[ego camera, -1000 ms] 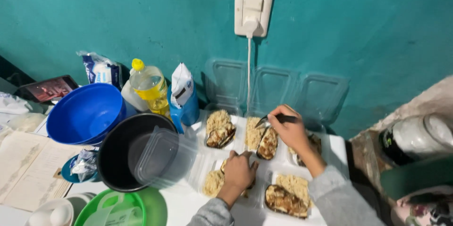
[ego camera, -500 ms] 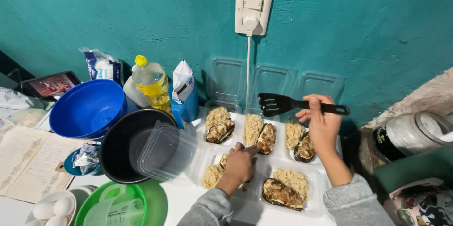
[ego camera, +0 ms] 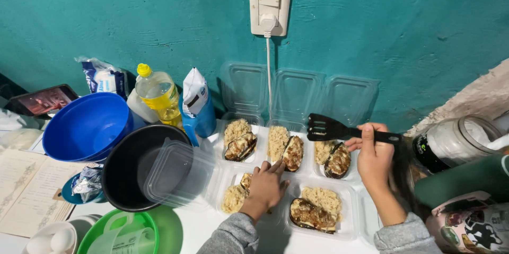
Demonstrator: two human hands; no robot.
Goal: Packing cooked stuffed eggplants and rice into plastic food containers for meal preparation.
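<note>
Spatula (ego camera: 331, 128): my right hand (ego camera: 374, 154) is gripping its handle, blade pointing left; left hand (ego camera: 266, 185) is resting flat on front-left tray (ego camera: 229, 180).

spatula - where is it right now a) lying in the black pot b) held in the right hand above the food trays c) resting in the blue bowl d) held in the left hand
b: the right hand grips the black spatula by its handle, its blade in the air over the back row of trays, while the left hand rests on a front tray.
</note>
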